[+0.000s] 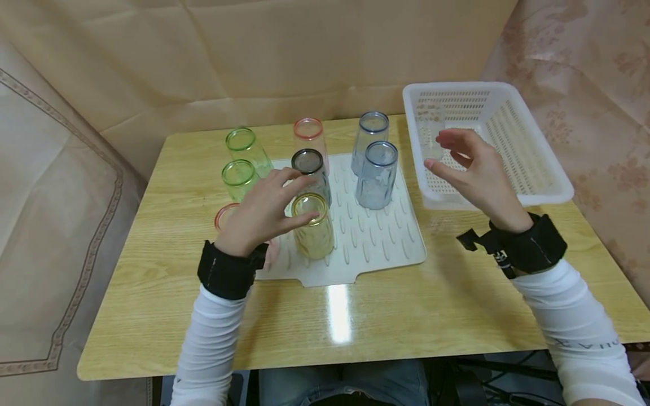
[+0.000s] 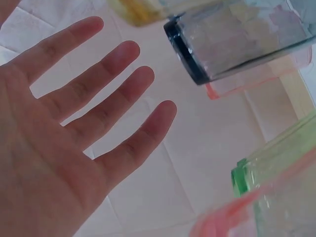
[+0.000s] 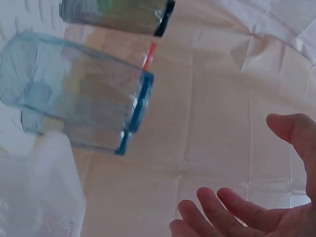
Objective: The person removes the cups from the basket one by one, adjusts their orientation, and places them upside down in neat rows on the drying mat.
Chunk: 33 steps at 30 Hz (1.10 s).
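Observation:
My left hand [image 1: 266, 211] hovers at the yellow glass [image 1: 316, 242], its fingers extended and spread in the left wrist view, with nothing held. Just behind stands a black-ringed glass [image 1: 320, 183], then a red-ringed glass [image 1: 310, 132]. Two green glasses [image 1: 259, 160] are left of the hand, and another red-ringed glass [image 1: 225, 213] is partly hidden by it. Above the white basket [image 1: 545, 169] my right hand [image 1: 474, 166] is held with loosely bent fingers and nothing in its grasp. Two blue glasses [image 1: 376, 189] stand to its left.
Beneath the glasses lies a white ridged drying mat [image 1: 381, 248] on a wooden table [image 1: 167, 270]. The basket occupies the back right corner. Beige cloth [image 1: 228, 62] hangs behind the table, and patterned cloth [image 1: 599, 113] borders the right side.

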### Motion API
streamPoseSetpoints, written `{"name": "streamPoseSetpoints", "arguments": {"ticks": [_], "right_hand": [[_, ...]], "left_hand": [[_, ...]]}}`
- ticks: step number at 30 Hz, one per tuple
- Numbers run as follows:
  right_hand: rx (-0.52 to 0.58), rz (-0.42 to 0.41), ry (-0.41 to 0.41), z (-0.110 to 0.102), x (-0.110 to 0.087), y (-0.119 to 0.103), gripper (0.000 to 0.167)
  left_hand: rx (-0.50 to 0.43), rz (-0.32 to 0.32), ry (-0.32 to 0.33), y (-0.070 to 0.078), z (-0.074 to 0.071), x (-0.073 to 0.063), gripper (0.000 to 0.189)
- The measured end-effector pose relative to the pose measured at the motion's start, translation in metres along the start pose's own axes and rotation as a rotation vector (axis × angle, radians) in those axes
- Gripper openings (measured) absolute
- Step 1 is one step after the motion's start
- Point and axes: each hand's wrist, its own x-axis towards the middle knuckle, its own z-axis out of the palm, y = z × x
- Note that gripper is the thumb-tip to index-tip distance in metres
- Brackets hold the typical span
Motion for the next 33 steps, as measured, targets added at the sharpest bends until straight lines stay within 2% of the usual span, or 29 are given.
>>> {"name": "streamPoseSetpoints", "arguments": {"ticks": [3,7,12,21,25,29,33], "right_hand": [[-0.026,-0.004,0.028,-0.008,0.009,-0.001,0.054],[-0.097,-0.001,0.059,-0.015,0.023,0.001,0.054],[-0.204,0.042,0.067,-0.023,0.045,0.011,0.056],[-0.320,0.168,0.016,-0.034,0.087,0.040,0.064],[-0.393,0.239,-0.016,-0.035,0.101,0.055,0.064],[-0.457,0.317,-0.044,-0.031,0.113,0.074,0.055],[-0.536,0.353,-0.073,-0.023,0.120,0.094,0.056]], "left_hand": [[-0.005,-0.022,-0.002,-0.001,-0.004,-0.004,0.057],[-0.009,-0.028,0.027,-0.003,-0.008,-0.010,0.056],[-0.001,-0.030,0.056,-0.002,-0.013,-0.016,0.054],[0.020,-0.077,0.048,0.000,-0.018,-0.021,0.056],[0.030,-0.076,0.059,0.001,-0.019,-0.024,0.057],[0.044,-0.065,0.071,0.004,-0.018,-0.026,0.057],[0.050,-0.034,0.104,0.004,-0.017,-0.030,0.057]]}}
